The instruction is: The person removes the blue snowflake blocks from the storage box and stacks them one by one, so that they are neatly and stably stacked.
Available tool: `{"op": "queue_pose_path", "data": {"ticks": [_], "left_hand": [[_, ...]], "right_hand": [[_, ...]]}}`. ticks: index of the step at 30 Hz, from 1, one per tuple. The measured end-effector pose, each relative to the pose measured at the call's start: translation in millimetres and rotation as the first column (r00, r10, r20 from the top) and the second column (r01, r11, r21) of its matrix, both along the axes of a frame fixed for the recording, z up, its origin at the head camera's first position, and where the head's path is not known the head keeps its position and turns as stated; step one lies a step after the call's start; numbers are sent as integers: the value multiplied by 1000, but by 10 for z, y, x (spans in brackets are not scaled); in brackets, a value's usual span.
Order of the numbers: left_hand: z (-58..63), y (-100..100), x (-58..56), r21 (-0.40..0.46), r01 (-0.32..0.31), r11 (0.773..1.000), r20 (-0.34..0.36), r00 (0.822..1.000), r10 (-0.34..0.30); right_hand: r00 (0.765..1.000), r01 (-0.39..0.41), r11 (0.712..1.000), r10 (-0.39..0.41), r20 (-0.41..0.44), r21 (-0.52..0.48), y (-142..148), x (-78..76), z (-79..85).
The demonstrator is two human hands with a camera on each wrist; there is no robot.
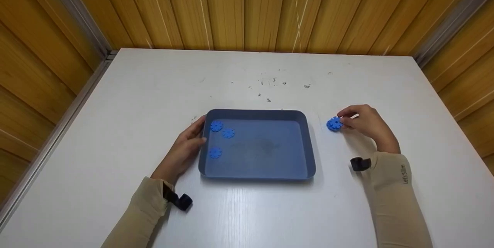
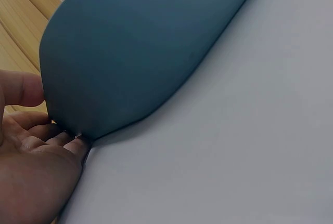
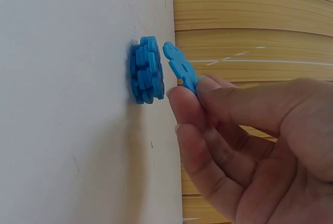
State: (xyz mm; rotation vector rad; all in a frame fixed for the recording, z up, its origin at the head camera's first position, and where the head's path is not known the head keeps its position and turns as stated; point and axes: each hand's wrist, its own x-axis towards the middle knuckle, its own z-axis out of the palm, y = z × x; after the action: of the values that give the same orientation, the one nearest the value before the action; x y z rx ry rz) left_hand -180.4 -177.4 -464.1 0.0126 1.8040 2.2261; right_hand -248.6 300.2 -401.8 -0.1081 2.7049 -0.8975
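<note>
A shallow blue-grey tray lies on the white table. My left hand rests against its left side, thumb at the rim and fingers along the outer wall; the left wrist view shows this hand by the tray's corner. Three blue notched discs lie inside, at the tray's left: an upper disc, a middle disc and a lower disc. My right hand pinches one notched disc between thumb and forefinger, just above a small stack of similar discs.
The white table has dark scuff marks beyond the tray. Wood-patterned panels stand at the back and sides. A small black camera sits at the left wrist and another black camera at the right.
</note>
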Motion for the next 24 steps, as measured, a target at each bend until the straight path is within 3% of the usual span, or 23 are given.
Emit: {"op": "queue_pose_path", "data": {"ticks": [7, 24], "left_hand": [[28, 18, 10, 53, 6, 999, -1, 1000, -6], [33, 16, 15, 33, 2, 999, 4, 1000, -2]], "right_hand": [[1000, -5, 1000, 6, -30, 29, 19, 1, -19], [1000, 0, 999, 0, -11, 32, 20, -3, -35]]}}
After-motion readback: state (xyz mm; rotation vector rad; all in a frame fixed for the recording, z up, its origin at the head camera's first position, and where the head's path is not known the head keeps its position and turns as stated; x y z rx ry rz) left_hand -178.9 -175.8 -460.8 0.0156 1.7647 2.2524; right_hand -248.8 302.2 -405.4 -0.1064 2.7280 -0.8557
